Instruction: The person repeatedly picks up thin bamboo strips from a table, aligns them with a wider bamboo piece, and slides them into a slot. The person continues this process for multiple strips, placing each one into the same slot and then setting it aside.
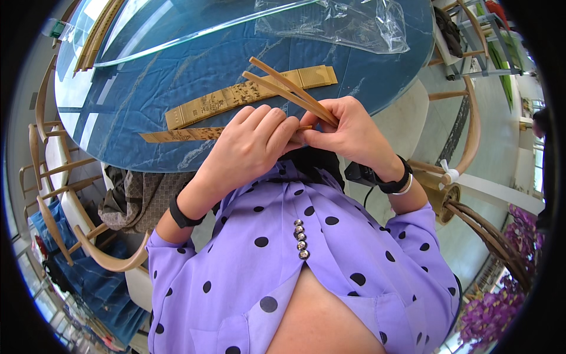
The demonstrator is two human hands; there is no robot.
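Note:
A pair of wooden chopsticks (282,84) is gripped near one end by my right hand (354,131), its fingers closed. The chopsticks slant up to the left over the table. My left hand (250,147) is closed around a narrow gold paper chopstick sleeve (177,135) with dark print, which sticks out to the left. The two hands meet at the fingertips, where a short tan end shows; what it belongs to is hidden. Just beyond them, a stack of gold chopstick sleeves (227,101) lies fanned out on the blue table (141,106).
A glass turntable (206,28) covers the table's far side, with a clear plastic bag (359,26) by its edge. More long gold strips (97,38) lie far left. Wooden chairs (469,130) stand around. A checked brown cloth (144,200) hangs beside my left arm.

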